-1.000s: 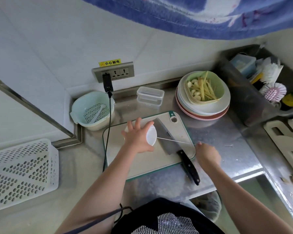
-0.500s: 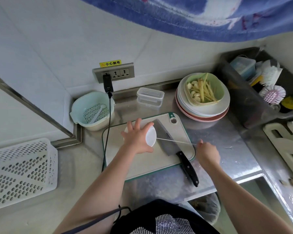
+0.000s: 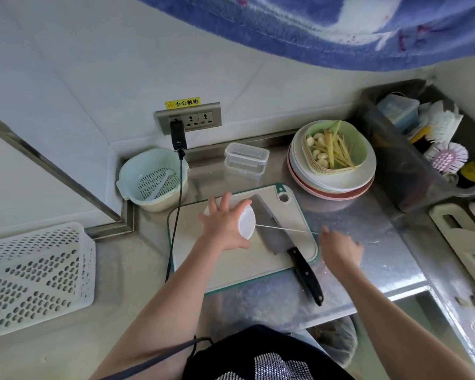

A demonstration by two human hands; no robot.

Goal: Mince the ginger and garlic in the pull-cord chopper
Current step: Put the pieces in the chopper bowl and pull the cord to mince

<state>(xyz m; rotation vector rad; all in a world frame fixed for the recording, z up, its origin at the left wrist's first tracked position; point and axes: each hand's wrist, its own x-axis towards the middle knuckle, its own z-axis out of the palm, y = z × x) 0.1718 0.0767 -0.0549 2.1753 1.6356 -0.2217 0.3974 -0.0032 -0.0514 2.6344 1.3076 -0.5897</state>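
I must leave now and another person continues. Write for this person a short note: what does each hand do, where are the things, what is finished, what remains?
Left hand: presses on top of the white chopper, which stands on the cutting board.
Right hand: grips the end of the cord, pulled out taut to the right over the cleaver.
Done: pulling is under way; how fine the contents are cannot be seen.
Left: ginger strips and garlic cloves lie in the green dish on the stacked plates; keep pulling, then check inside.
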